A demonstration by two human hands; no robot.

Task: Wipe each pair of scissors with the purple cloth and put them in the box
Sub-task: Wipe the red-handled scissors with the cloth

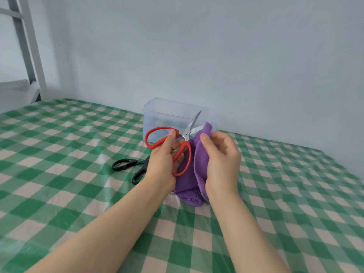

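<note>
We judge the task to be in its early part, with the first pair being wiped and nothing boxed that we can make out.

The green checked tablecloth (295,194) runs under both hands. Just beyond them stands the clear plastic box (167,113) with no lid on. Through its cloudy wall we see only bluish patches and no scissors, though we cannot be sure.

The purple cloth (200,160) hangs between the hands, its lower end resting on the tablecloth below the wrists. The right hand (222,158) holds it, with the thumb pressing a fold near the top, and the fold seems to cover one blade.

The left hand (163,164) has its fingers curled round the handles of the red-handled scissors (185,135) and holds them up in front of the box. The blades are apart: one is bare and points up toward the box, the other runs into the cloth.

To the left of the left hand, the black-handled scissors (126,164) lie flat on the tablecloth, partly hidden behind that hand and touched by nothing.

What is left, as we read it, is to finish wiping the red pair and box it, then wipe and box the black pair.
</note>
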